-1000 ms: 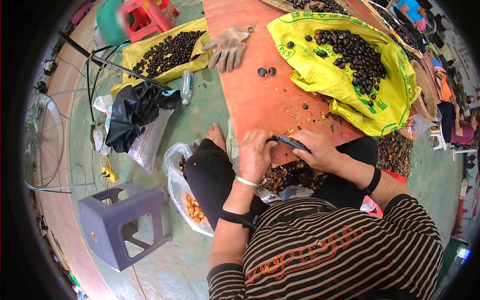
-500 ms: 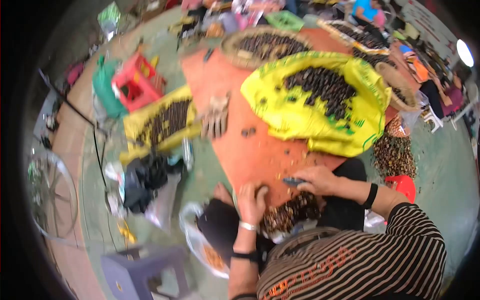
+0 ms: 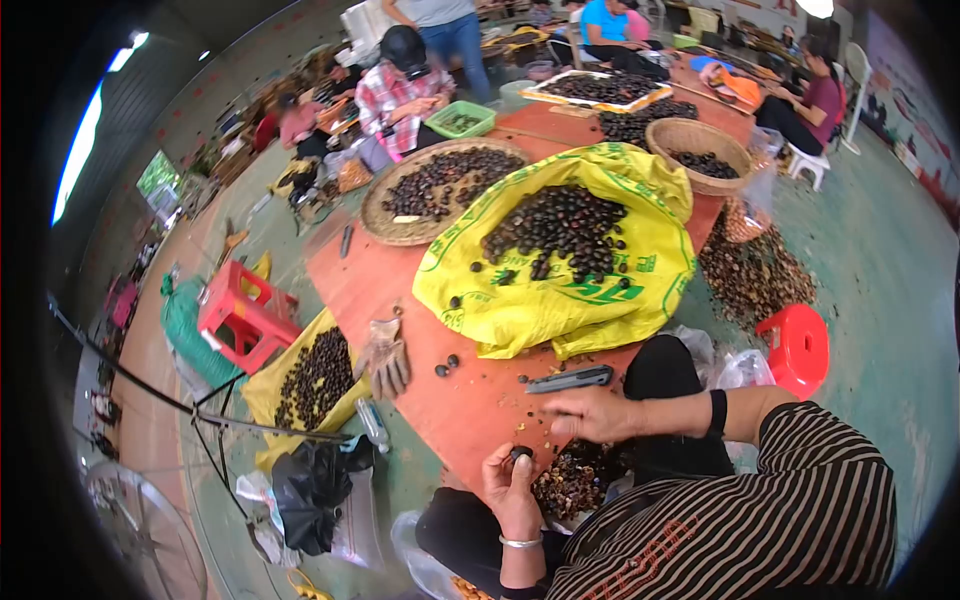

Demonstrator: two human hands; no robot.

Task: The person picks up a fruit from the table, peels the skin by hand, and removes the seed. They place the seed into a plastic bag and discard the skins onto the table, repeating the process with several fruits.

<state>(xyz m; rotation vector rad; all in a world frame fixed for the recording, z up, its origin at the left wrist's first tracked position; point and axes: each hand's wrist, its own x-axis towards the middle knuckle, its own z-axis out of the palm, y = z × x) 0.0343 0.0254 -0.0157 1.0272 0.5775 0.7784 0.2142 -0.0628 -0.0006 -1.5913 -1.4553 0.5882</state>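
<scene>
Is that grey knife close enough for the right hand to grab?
Probably yes. The grey knife lies on the orange tabletop, just past the right hand, and nothing seems to be in between.

Red stools (image 3: pixel 247 316) stand on a green-painted floor (image 3: pixel 858 262).

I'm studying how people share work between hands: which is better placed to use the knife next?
Probably the right hand: it is close beside the knife, while the left hand is farther off and holds a dark nut.
</scene>
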